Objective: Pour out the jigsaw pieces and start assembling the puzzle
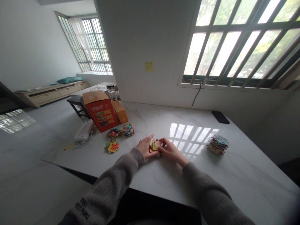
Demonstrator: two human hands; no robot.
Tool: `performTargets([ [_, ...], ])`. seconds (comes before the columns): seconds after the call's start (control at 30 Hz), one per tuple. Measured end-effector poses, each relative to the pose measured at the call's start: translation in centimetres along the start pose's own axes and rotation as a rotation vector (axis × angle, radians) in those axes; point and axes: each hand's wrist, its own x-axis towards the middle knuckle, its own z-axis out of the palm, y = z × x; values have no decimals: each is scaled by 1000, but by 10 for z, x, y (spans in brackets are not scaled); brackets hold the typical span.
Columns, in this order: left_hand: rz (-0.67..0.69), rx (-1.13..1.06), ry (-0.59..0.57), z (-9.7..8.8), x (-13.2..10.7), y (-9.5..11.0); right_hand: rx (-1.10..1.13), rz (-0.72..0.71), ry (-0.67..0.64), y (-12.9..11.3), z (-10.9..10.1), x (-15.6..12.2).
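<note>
Both of my hands meet over a few colourful puzzle pieces [155,145] on the white marble table [164,178]. My left hand [145,147] lies on the table with fingers stretched out, touching the pieces from the left. My right hand [170,150] curls its fingers onto the same pieces from the right, pinching one. Grey sleeves cover both arms.
An orange puzzle box [100,111] stands at the table's far left with small piles of pieces [120,131] in front and a loose cluster [112,146] nearer me. A stack of pieces [217,144] lies to the right. A dark phone [220,117] rests near the wall.
</note>
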Motion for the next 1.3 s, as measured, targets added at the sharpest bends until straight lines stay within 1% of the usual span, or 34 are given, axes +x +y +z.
performTargets([
  [0.07,25,-37,-16,3,4,4,92,-7,11,1,2,-1],
  [0.13,47,-49,-4,6,7,8,144,-12,36,3,4,-2],
  [0.23,53,-44,23,8,8,12,165,4,88,8,4,-3],
  [0.37,52,-38,39,7,7,10,141,14,183,11,1,-3],
  [0.43,65,-35,36,5,7,8,195,28,206,11,-1,-3],
  [0.53,76,-23,30,2,8,8,347,92,184,10,-3,-3],
  [0.6,88,8,18,0,8,10,396,126,158,10,-3,-3],
  [0.67,106,55,-6,-1,8,12,352,119,155,10,-2,-2],
  [0.73,116,99,-28,0,8,14,260,91,171,10,-1,-2],
  [0.8,98,138,-32,3,10,15,171,67,191,10,0,-1],
  [0.87,67,176,-29,7,13,15,146,61,213,9,-1,-1],
  [0.93,50,206,-26,10,16,15,192,82,230,9,-2,-1],
  [1.03,51,206,-11,11,22,15,354,149,213,9,-6,-1],
  [1.1,81,203,5,8,24,15,447,187,199,9,-9,-1],
  [1.13,116,209,4,6,24,15,475,195,203,9,-10,0],
  [1.23,241,214,-46,1,24,13,504,177,223,12,-14,1],
  [1.3,249,180,-78,1,25,11,525,171,221,12,-15,2],
])
